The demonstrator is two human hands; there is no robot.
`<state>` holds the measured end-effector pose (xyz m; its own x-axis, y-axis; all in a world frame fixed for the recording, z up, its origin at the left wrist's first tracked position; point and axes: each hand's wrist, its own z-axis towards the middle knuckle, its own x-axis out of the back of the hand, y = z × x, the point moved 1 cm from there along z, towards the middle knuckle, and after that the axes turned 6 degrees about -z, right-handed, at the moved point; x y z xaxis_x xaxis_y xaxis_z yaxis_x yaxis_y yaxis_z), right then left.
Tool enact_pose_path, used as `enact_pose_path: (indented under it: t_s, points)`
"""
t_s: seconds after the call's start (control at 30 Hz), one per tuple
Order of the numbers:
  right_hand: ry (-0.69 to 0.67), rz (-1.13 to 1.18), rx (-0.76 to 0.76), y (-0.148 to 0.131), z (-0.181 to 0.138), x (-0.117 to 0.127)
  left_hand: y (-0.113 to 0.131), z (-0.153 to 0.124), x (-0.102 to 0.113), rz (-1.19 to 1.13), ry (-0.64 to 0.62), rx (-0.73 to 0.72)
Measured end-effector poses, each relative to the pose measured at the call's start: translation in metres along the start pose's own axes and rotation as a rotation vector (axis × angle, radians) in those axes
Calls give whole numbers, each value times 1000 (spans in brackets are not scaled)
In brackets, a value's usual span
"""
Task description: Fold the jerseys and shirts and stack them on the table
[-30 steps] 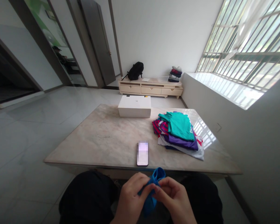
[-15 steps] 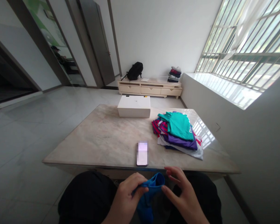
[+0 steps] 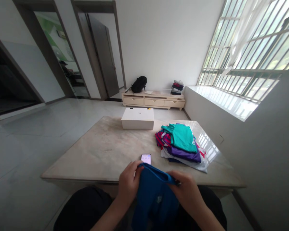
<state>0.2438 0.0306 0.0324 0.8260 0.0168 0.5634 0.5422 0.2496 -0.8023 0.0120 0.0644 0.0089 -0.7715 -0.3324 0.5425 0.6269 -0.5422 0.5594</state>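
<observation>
A blue garment (image 3: 156, 199) with a small light mark hangs between my two hands, above my lap. My left hand (image 3: 129, 179) pinches one end of its upper edge. At the other end of that edge, my right hand (image 3: 184, 187) grips the cloth between thumb and fingers. The edge is stretched between them and sags slightly; the lower part drops out of view. Just beyond the garment lies a phone (image 3: 146, 158) with a lit screen, its near end hidden by the cloth.
The marble-like table (image 3: 91, 154) carries a pile of folded shirts (image 3: 183, 141) at right, teal on top, and a white box (image 3: 137, 118) at the back. Behind stands a low cabinet (image 3: 154, 101) with a black backpack (image 3: 139, 84) and folded clothes (image 3: 177, 87). A person (image 3: 66, 69) shows through a doorway.
My right hand, apart from the cloth before, has taken hold of the garment's edge. The garment is raised and spread wider, now covering part of the phone. The view has tilted up slightly.
</observation>
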Motion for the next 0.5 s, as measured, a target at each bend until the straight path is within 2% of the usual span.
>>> enact_pose_path:
  t_s: [0.1, 0.17, 0.23, 0.3, 0.37, 0.43, 0.5]
  points:
    - [149, -42, 6, -8, 60, 44, 8, 80, -27, 55, 9, -26]
    - [232, -30, 4, -15, 115, 89, 22, 156, -40, 112, 22, -84]
    - [322, 1, 8, -31, 173, 144, 47, 242, -43, 182, 30, -182]
    - [422, 37, 32, -61, 225, 204, 82, 325, -34, 243, 45, -310]
    - [523, 68, 91, -102, 262, 263, 124, 393, -17, 292, 98, -427]
    - [613, 93, 185, -147, 282, 313, 166, 443, 3, 320, 184, -516]
    - [677, 106, 292, -182, 289, 349, 202, 473, 20, 329, 273, -577]
